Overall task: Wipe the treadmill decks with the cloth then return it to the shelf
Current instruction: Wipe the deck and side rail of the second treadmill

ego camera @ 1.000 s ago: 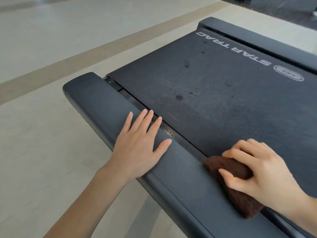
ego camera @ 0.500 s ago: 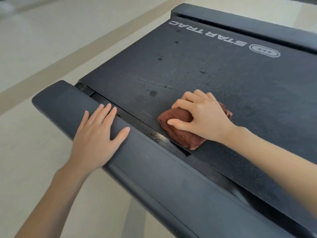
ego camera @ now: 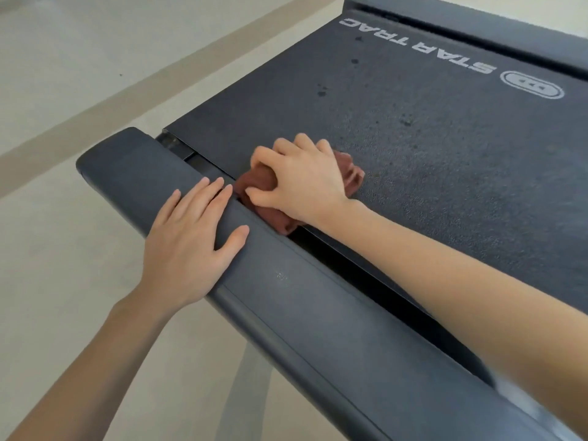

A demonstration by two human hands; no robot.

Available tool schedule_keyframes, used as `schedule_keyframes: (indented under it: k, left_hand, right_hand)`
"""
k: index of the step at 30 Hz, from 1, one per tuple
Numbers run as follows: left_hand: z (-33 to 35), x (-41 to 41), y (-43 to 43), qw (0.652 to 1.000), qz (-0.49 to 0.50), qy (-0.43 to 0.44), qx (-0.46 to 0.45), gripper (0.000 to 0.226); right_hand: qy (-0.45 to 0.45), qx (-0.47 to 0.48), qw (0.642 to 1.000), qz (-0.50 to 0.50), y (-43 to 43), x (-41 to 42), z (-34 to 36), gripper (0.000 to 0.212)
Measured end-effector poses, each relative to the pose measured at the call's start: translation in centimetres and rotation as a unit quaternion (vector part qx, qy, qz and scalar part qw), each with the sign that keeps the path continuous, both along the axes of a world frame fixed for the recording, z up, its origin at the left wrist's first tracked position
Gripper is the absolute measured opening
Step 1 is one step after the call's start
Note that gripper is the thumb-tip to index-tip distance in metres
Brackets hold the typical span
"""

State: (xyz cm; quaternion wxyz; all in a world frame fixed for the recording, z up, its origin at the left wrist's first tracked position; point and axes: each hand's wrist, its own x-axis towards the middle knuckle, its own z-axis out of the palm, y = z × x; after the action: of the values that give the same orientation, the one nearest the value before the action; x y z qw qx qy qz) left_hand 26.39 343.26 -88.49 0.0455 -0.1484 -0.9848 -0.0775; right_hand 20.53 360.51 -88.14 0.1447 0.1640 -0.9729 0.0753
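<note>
right hand [ego camera: 302,183] clutching cloth [ego camera: 351,173], left hand [ego camera: 187,246] flat

R hand [ego camera: 302,183] gripped bunched brown cloth [ego camera: 351,175], pressed on treadmill belt [ego camera: 445,173] at near edge, w/ cloth partly over gap beside side rail [ego camera: 286,297]; fingers curled into fabric; forearm stretched across belt from lower right; L hand [ego camera: 191,246] lay flat, palm down, on side rail, fingers spread, fingertips just beside cloth; belt showed dark spots, white "STAR TRAC" lettering + oval logo [ego camera: 532,85] at far end; beige floor [ego camera: 63,90] w/ tan stripe beyond rail.
</note>
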Motion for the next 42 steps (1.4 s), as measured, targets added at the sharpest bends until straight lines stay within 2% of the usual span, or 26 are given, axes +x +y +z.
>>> schedule_keyframes:
  k: [3,6,10,16,19,25,28,32,36,39,42]
  left_hand:
    - [0.0,0.1,-0.1,1.000,0.005,-0.005,0.005,0.070]
    - [0.0,0.0,-0.3,1.000,-0.001,-0.009,0.002,0.070]
    - [0.0,0.0,-0.4,1.000,-0.005,-0.012,0.015,0.070]
    - [0.0,0.1,-0.5,1.000,-0.010,-0.017,0.020,0.066]
    - [0.2,0.0,-0.5,0.999,-0.014,-0.028,0.008,0.070]
    - [0.6,-0.1,3.4,0.997,-0.048,-0.060,-0.022,0.087]
    - [0.0,0.0,5.6,0.997,-0.053,-0.051,-0.025,0.083]
    - [-0.5,-0.1,5.9,0.998,-0.043,-0.039,-0.015,0.074]
    - [-0.3,-0.1,5.8,0.997,-0.057,-0.044,-0.001,0.070]
    - [0.1,-0.5,4.6,0.996,-0.066,-0.053,0.017,0.062]
    - [0.7,-2.0,1.7,0.996,-0.059,-0.061,-0.004,0.054]
  right_hand:
    - [-0.010,0.012,1.000,0.007,-1.8,-2.2,-0.2,0.039]
    - [-0.010,-0.009,1.000,0.007,-0.6,-0.5,-0.1,0.037]
    - [-0.041,-0.038,0.998,0.010,4.0,5.6,0.8,0.031]
    - [-0.054,-0.030,0.998,0.033,15.2,17.0,1.1,0.027]
    - [-0.066,-0.035,0.997,0.004,18.1,18.6,1.3,0.027]
    - [-0.032,-0.024,0.999,-0.016,15.3,11.8,1.1,0.037]
    - [-0.010,-0.039,0.998,-0.038,12.5,5.9,0.5,0.041]
    - [0.017,-0.067,0.995,-0.073,8.4,-3.1,-0.6,0.033]
    - [-0.025,-0.060,0.992,-0.113,6.0,-9.8,-0.6,0.040]
    - [-0.035,-0.052,0.992,-0.108,5.4,-10.8,-0.3,0.040]
    - [-0.029,-0.064,0.997,-0.044,6.4,-7.3,0.1,0.033]
